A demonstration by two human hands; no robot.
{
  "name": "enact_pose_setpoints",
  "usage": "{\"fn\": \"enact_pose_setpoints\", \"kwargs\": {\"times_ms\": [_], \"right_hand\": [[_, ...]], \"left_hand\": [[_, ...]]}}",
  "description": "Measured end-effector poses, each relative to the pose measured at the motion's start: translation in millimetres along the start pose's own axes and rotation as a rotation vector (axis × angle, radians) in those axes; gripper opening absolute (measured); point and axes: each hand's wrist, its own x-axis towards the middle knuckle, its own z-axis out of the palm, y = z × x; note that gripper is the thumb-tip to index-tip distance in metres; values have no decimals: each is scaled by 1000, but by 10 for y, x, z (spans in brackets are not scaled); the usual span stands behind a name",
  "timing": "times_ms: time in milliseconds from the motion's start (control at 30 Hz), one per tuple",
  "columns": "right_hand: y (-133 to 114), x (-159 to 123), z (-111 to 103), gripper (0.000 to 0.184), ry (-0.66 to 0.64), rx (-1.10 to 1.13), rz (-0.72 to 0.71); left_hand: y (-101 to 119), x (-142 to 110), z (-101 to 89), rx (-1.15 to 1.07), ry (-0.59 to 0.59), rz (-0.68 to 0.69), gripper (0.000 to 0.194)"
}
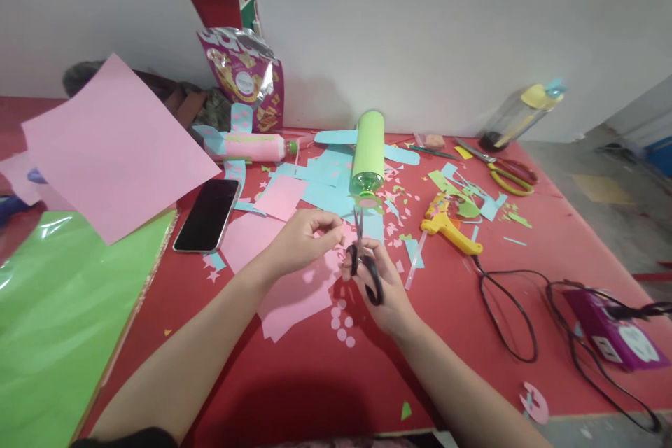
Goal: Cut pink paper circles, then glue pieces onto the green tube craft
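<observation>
My right hand (382, 283) has its fingers in the handles of a pair of black-handled scissors (372, 278), blades pointing away from me. Left of the blades, my left hand (307, 241) is closed in a pinch; a small bit of pink paper (344, 229) shows at its fingertips, partly hidden. Beneath both hands lie sheets of pink paper (294, 304). Several small pink paper circles (341, 334) rest near my right wrist. Just beyond the scissors lies a bottle wrapped in green paper (369, 147), with light-blue paper wings (402, 155) at its sides.
A phone (207, 215), a green sheet pack (68, 315) and a large pink sheet (118, 147) lie left. Behind are a pink-wrapped bottle (257, 147) and a snack bag (246, 77). Rightward sit a yellow glue gun (449, 227), larger scissors (507, 175), a purple power box (617, 329) and cords.
</observation>
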Motion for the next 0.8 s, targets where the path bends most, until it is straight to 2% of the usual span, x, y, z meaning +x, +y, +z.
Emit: {"fn": "enact_pose_setpoints", "kwargs": {"times_ms": [267, 800], "right_hand": [[38, -33, -13, 35, -107, -27, 9], [46, -17, -32, 24, -108, -72, -42]], "left_hand": [[8, -6, 24, 20, 83, -2, 22], [16, -22, 136, 61, 148, 24, 25]]}}
